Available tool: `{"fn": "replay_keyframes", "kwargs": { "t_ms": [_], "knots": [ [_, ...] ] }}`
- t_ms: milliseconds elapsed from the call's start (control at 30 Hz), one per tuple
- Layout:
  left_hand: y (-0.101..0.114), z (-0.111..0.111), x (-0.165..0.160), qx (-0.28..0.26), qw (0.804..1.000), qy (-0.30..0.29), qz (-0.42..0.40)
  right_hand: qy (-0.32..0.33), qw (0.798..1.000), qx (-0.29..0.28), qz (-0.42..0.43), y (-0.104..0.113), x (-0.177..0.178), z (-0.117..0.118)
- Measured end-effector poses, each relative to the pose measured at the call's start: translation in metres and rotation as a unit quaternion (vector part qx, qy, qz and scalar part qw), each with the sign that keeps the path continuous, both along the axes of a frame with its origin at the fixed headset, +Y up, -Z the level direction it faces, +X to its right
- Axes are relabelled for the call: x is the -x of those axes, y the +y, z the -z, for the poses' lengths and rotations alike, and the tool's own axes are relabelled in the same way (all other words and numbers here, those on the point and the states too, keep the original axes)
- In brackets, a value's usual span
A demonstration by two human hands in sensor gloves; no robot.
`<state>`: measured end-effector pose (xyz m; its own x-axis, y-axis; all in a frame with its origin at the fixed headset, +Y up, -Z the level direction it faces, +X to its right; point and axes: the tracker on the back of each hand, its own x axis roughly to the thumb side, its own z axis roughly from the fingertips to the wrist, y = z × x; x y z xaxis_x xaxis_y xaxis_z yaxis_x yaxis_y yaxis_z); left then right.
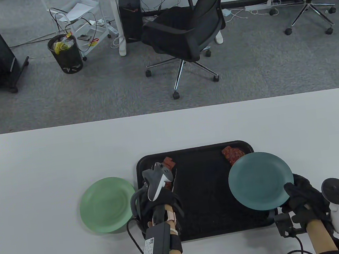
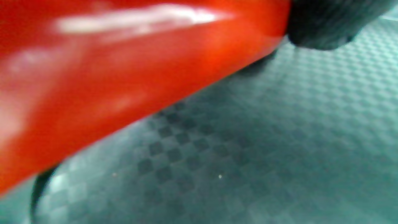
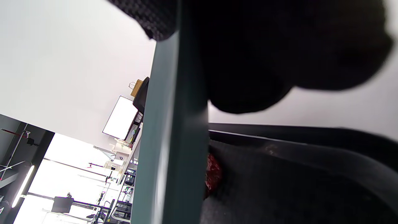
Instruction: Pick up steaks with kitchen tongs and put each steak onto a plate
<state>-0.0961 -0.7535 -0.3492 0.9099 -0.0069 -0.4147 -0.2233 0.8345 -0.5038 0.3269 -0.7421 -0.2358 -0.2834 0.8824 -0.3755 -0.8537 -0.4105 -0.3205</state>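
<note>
Hands low on worktop (image 1: 38, 167). Right hand (image 1: 305, 198) grips teal plate (image 1: 259, 180) by its near rim, fingers curled over the edge; plate raised, overlapping tray (image 1: 212, 220) right side. Left hand (image 1: 159, 204) over tray's left part, fingers hidden under tracker; wrist view shows blurred red tongs (image 2: 124, 71) against a fingertip, grip hold cannot tell. Green plate (image 1: 108, 205) just left of tray. Steaks at tray's far edge: one far left (image 1: 169, 162), one far right (image 1: 231, 154), part hidden by teal plate.

wrist box label (image 1: 149, 247), print unreadable
</note>
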Motion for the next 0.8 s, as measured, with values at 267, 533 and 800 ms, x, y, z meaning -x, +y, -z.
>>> {"fn": "replay_keyframes", "kwargs": {
  "t_ms": [267, 533, 800],
  "knots": [
    [0.005, -0.012, 0.006, -0.039, 0.999, -0.009, 0.031, 0.015, 1.0, -0.002, -0.016, -0.003, 0.005, 0.001],
    [0.017, -0.038, 0.01, -0.068, 0.995, -0.042, -0.057, 0.053, 0.998, 0.009, -0.045, -0.011, 0.024, 0.004],
    [0.047, -0.073, -0.037, -0.126, 0.969, -0.178, -0.118, 0.096, 0.994, 0.032, -0.043, -0.021, 0.044, 0.005]
  ]
}}
